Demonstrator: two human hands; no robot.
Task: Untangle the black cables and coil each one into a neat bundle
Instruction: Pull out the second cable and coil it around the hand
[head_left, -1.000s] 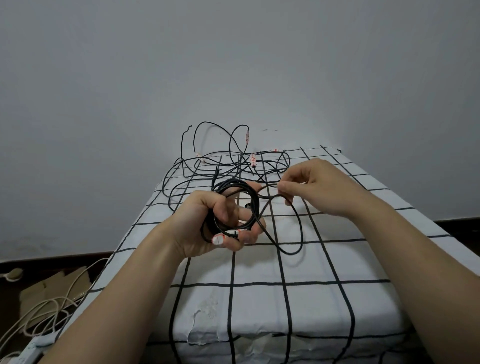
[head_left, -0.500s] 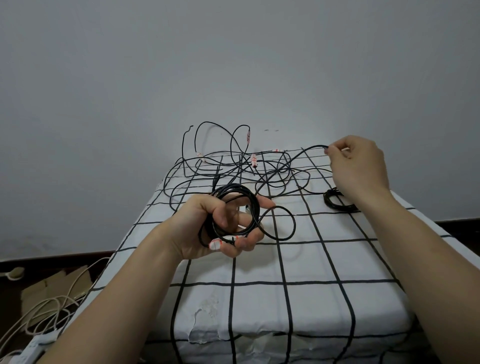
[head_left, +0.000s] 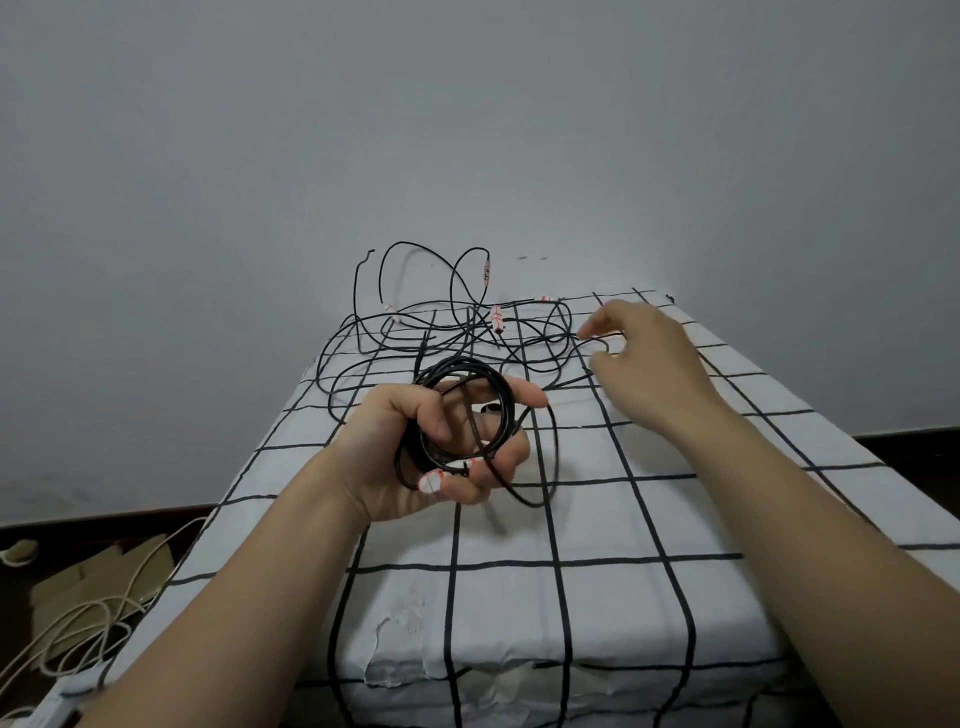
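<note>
While left hand (head_left: 415, 452) fingers clamp coiled cable (head_left: 467, 370), right hand (head_left: 649, 364) hovers at tangled cables (head_left: 470, 332), grip unclear.
</note>
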